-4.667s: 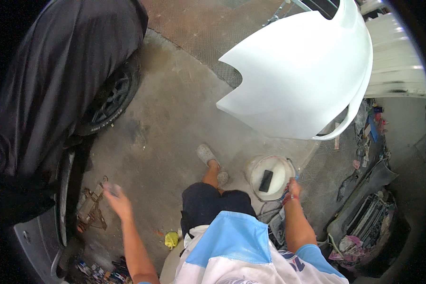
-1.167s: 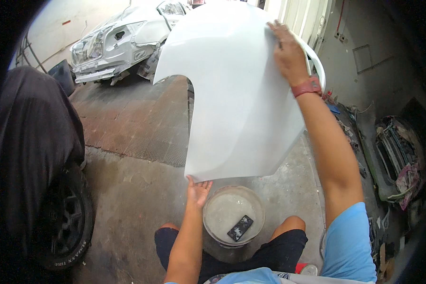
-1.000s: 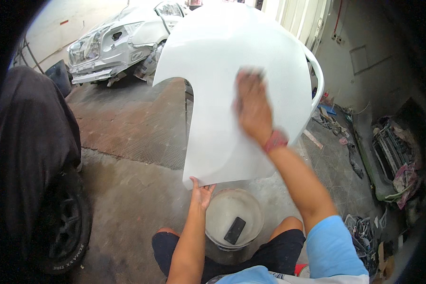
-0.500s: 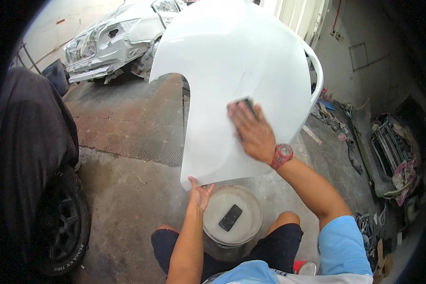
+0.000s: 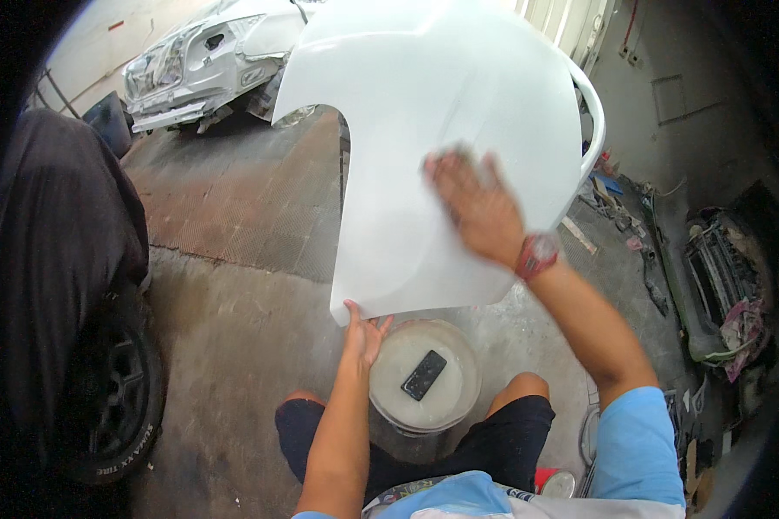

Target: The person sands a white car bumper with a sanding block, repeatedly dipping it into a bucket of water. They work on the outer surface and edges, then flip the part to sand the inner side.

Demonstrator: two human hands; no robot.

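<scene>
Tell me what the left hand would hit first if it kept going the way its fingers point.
The left hand points up at the lower edge of the white car body panel, which it already appears to touch, so it would likely meet that panel first.
</scene>
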